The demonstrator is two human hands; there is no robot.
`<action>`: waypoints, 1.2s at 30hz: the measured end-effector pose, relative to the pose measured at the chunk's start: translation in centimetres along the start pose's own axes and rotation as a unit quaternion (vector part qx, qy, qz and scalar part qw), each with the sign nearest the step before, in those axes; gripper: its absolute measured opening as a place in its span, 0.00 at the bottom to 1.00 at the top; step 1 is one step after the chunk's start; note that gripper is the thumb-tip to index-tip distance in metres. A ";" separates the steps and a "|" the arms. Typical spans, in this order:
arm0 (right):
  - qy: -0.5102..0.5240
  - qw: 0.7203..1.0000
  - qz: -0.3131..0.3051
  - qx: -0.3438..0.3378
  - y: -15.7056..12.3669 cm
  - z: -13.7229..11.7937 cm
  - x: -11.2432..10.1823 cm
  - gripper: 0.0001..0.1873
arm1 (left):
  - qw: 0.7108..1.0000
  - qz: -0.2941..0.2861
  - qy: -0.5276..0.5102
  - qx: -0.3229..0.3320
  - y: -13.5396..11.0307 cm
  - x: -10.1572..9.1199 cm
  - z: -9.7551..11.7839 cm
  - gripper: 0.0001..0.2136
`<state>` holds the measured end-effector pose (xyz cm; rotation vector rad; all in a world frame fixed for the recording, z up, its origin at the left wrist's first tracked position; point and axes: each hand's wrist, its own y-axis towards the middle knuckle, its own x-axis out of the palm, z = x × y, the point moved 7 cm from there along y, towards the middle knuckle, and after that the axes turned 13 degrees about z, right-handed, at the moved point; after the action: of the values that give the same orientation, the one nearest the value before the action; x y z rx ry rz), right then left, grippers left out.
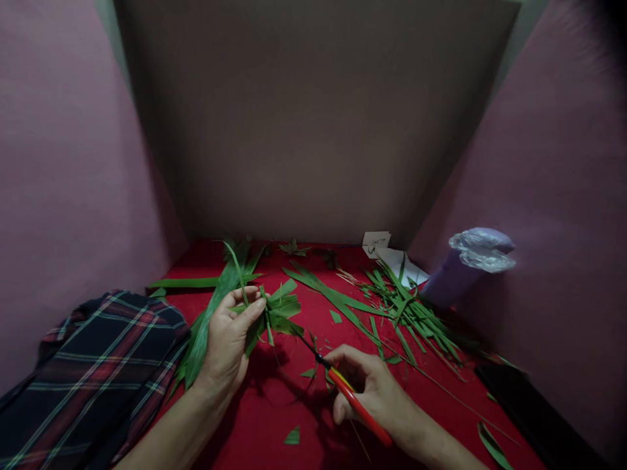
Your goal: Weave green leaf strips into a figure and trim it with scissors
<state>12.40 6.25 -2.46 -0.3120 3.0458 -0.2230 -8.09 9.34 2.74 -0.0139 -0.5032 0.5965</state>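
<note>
My left hand [228,333] pinches a folded bundle of green leaf strips [284,301] between thumb and fingers. Its cut, fanned ends point right, and one thin strip [236,264] curls up above the fingers. In my right hand [375,391] are scissors [350,395] with red and yellow handles and thin dark blades. Their tips meet or lie very near the lower right leaf end of the bundle. Whether the blades are parted there is too small to tell. Just below lie small leaf scraps [292,436] on the red cloth [264,405].
Long broad leaves [215,323] lie behind my left hand. A heap of cut leaf strips [416,313] spreads at the right, near white paper [404,266] and a purple container topped with clear plastic [482,249]. Plaid cloth [112,359] lies left; a dark flat object [533,411] sits right.
</note>
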 end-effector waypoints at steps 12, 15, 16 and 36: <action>0.030 0.999 -0.026 -0.002 -0.3 -0.9 0.4 0.18 | 1.000 -0.004 -0.009 -0.009 -0.3 0.2 -0.2 0.16; 0.034 0.999 -0.026 0.001 -0.2 -0.9 0.5 0.19 | 1.000 -0.009 0.001 -0.011 -0.4 0.2 -0.3 0.17; 0.040 0.999 -0.027 0.007 -0.2 -0.7 0.5 0.19 | 1.000 -0.009 0.005 -0.013 -0.5 0.2 -0.3 0.17; 0.033 0.999 -0.009 0.013 0.2 0.2 0.1 0.22 | 1.000 0.003 0.012 -0.014 -0.5 0.0 -0.6 0.18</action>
<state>12.23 6.40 -2.70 -0.3385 3.1033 -0.2784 -7.55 8.99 2.26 -0.0495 -0.4885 0.5937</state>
